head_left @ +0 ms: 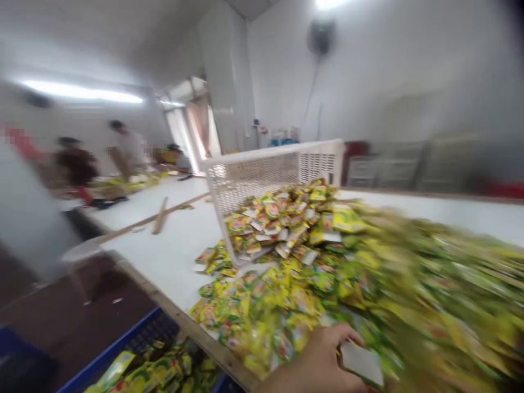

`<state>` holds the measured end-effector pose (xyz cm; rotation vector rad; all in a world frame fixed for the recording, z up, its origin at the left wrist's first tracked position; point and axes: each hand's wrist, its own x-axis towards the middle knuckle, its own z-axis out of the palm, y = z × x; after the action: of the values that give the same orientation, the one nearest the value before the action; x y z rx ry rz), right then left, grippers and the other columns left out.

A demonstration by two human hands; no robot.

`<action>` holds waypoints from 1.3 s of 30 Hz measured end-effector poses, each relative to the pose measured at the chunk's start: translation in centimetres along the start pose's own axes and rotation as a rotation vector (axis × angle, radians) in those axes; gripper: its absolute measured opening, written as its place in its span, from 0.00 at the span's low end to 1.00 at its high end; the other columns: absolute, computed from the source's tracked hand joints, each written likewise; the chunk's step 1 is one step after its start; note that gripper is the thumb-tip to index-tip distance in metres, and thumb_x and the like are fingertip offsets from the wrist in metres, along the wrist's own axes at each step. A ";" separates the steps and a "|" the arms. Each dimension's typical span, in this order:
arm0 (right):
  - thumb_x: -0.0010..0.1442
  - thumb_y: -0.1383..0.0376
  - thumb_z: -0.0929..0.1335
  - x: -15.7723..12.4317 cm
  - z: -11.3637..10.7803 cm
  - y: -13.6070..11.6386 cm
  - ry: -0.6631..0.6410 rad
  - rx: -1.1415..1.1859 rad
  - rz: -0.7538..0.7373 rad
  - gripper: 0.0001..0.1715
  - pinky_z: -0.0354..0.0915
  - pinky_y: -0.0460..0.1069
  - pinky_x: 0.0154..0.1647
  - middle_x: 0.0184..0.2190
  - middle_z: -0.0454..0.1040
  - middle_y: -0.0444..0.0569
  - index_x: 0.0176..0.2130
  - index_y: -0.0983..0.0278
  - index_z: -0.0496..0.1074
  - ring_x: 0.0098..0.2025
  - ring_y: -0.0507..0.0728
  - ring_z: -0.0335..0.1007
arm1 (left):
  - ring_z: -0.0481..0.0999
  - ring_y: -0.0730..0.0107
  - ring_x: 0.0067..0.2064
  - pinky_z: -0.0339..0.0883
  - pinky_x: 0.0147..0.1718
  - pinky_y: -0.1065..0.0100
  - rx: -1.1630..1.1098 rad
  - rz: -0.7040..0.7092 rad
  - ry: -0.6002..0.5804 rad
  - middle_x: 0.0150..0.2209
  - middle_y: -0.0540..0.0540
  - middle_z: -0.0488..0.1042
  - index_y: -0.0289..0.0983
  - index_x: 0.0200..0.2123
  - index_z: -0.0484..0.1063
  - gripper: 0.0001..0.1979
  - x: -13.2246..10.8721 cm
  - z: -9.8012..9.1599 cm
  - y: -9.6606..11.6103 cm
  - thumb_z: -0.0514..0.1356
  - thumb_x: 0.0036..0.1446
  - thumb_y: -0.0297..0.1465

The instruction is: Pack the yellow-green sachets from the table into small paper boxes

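Pale walls (278, 71) and a white-topped table (176, 251) stretch out ahead of the hands, with blurred people (76, 164) at work far off to the left. Well beyond the left hand (321, 360), a white mesh crate (276, 150) seems tipped onto its side, its packets running into a loose heap (282, 295) that spreads in front of the hand and far to its right. Down to its left, below the table edge, sits a blue crate (158, 327) holding more. The left hand is partly closed, its digits bent around one small packet (362, 363) just to its right, a pale face showing; the right hand is out of view, so its state cannot be told. Such a packet looks light and probably slick, its wrapper likely flexible, so neighbours may slide when one is drawn out. A pinch across opposite edges would probably hold best, without squeezing the middle hard.
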<state>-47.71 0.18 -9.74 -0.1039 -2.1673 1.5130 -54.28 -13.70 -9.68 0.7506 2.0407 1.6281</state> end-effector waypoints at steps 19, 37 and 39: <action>0.55 0.74 0.69 -3.5 -10.2 -2.5 -0.266 -0.548 0.083 0.09 0.63 0.46 0.40 0.35 0.73 0.47 0.36 0.62 0.74 0.39 0.55 0.69 | 0.76 0.57 0.49 0.68 0.50 0.63 -0.369 -0.101 -0.186 0.48 0.45 0.78 0.40 0.47 0.75 0.17 -1.1 8.3 -3.5 0.66 0.52 0.34; 0.58 0.58 0.72 -2.2 -7.8 -1.7 -0.424 -0.794 -0.268 0.10 0.55 0.60 0.56 0.53 0.68 0.51 0.29 0.61 0.76 0.60 0.67 0.52 | 0.75 0.59 0.48 0.66 0.49 0.66 -0.281 -0.060 -0.157 0.45 0.47 0.79 0.41 0.49 0.75 0.17 -1.8 6.8 -4.4 0.63 0.57 0.37; 0.53 0.51 0.74 -2.6 -7.7 -1.3 -0.448 -0.734 -0.279 0.15 0.52 0.64 0.59 0.53 0.69 0.51 0.32 0.60 0.77 0.62 0.69 0.51 | 0.75 0.60 0.47 0.66 0.48 0.67 -0.266 -0.052 -0.159 0.45 0.48 0.79 0.42 0.50 0.75 0.17 -1.9 6.8 -4.4 0.63 0.57 0.37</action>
<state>-41.81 5.46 -7.48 0.3108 -2.8479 0.5652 -49.21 -10.60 -15.50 0.7010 1.6787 1.7081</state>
